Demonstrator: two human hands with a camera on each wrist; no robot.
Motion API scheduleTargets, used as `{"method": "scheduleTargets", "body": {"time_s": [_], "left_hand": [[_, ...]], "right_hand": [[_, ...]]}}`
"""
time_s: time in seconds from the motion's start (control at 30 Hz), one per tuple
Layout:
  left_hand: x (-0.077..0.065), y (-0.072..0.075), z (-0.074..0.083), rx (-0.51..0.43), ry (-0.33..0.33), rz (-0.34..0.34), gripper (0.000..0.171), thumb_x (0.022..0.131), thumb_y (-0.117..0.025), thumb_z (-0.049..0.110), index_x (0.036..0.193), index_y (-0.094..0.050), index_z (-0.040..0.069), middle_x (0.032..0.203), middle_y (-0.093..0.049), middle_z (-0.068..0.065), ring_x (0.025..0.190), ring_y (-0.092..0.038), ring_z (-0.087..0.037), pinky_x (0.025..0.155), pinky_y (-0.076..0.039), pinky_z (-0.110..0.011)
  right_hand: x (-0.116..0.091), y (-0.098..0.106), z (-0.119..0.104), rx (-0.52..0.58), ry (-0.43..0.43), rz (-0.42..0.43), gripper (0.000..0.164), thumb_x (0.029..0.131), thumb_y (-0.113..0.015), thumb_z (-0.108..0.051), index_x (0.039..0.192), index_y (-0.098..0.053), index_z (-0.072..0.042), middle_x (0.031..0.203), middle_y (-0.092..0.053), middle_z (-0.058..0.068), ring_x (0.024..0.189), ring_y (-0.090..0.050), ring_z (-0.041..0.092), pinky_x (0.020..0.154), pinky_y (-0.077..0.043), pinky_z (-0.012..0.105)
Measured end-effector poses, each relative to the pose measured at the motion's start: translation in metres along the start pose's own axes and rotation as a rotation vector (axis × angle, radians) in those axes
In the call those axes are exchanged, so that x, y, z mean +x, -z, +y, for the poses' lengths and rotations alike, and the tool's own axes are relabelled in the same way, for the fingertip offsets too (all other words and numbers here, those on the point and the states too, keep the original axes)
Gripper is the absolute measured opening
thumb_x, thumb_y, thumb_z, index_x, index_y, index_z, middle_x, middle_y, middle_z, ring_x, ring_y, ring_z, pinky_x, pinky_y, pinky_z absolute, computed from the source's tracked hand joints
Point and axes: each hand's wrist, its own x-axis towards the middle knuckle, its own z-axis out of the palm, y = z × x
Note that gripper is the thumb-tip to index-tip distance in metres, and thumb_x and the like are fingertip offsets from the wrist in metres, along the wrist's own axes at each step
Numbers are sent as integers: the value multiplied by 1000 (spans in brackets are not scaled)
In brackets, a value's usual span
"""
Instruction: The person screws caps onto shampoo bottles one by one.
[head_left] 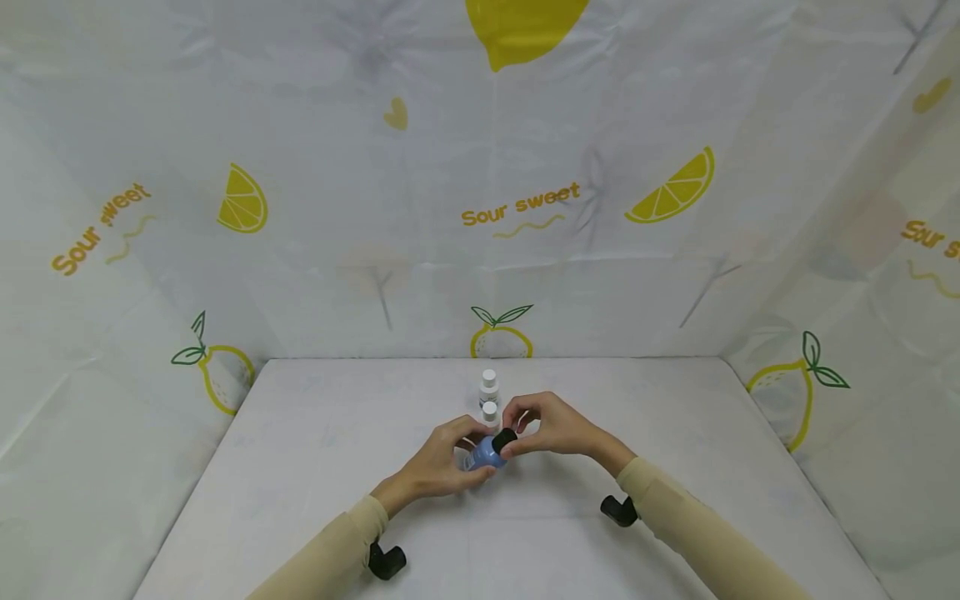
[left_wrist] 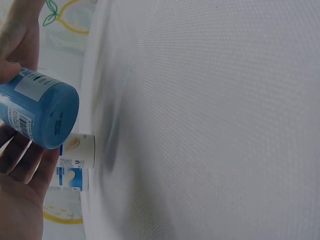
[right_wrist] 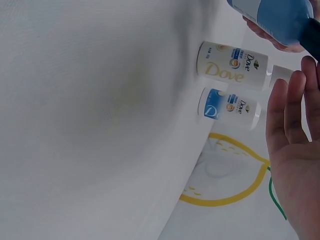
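A blue bottle (head_left: 483, 455) with a black cap (head_left: 504, 440) is held tilted above the white table. My left hand (head_left: 438, 465) grips its body, thumb on the near side. The left wrist view shows the bottle's base (left_wrist: 61, 120) facing that camera, off the tabletop. At the other end, my right hand (head_left: 553, 427) pinches the black cap between thumb and fingers. Just behind the hands stand two white Dove bottles with white caps: a nearer one (right_wrist: 232, 65) with gold lettering and a farther one (right_wrist: 227, 107) with a blue patch. Fingers partly cover the nearer bottle in the head view.
White cloth covers the table (head_left: 315, 417). A lemon-printed curtain (head_left: 360, 292) rises behind its back edge and along both sides. Black wrist-worn devices hang beside the left sleeve (head_left: 330, 542) and the right sleeve (head_left: 690, 521).
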Motion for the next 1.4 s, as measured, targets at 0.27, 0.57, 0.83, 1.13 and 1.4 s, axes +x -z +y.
{"method": "scheduleTargets", "body": {"time_s": [0.27, 0.57, 0.83, 1.13, 1.4], "left_hand": [[0, 0, 1, 5, -4, -1, 45, 82, -75, 32, 123, -57, 21, 112, -61, 7, 100, -62, -5, 83, -57, -21], [0, 0, 3, -6, -2, 2, 45, 82, -76, 30, 122, -57, 21, 112, -62, 6, 100, -62, -7, 83, -57, -21], [0, -1, 3, -4, -20, 4, 45, 82, -75, 30, 122, -57, 19, 112, -62, 5, 99, -63, -7, 82, -58, -22], [-1, -3, 1, -10, -25, 1, 43, 83, -75, 31, 121, -57, 22, 112, -62, 6, 100, -62, -6, 82, -58, -22], [0, -5, 0, 8, -37, 4, 44, 84, -74, 35, 121, -57, 21, 113, -62, 6, 101, -62, -5, 83, -57, -21]], "right_hand": [[-1, -2, 2, -4, 20, 22, 31, 72, -84, -37, 89, -62, -23, 86, -65, -5, 86, -61, 9, 82, -57, 39], [-1, -3, 2, -24, 19, 23, 32, 72, -84, -39, 89, -61, -24, 87, -64, -7, 86, -61, 7, 82, -57, 35], [-3, -4, 2, -11, 27, 14, 32, 73, -83, -38, 91, -60, -23, 88, -64, -6, 87, -60, 7, 82, -57, 37], [-4, -1, 4, 12, 39, -27, 35, 76, -82, -34, 102, -63, -21, 99, -67, -4, 93, -61, 9, 82, -57, 36], [-4, 6, 7, 142, 139, -144, 44, 82, -78, -19, 123, -64, -10, 120, -69, 5, 109, -64, 19, 88, -57, 36]]}}
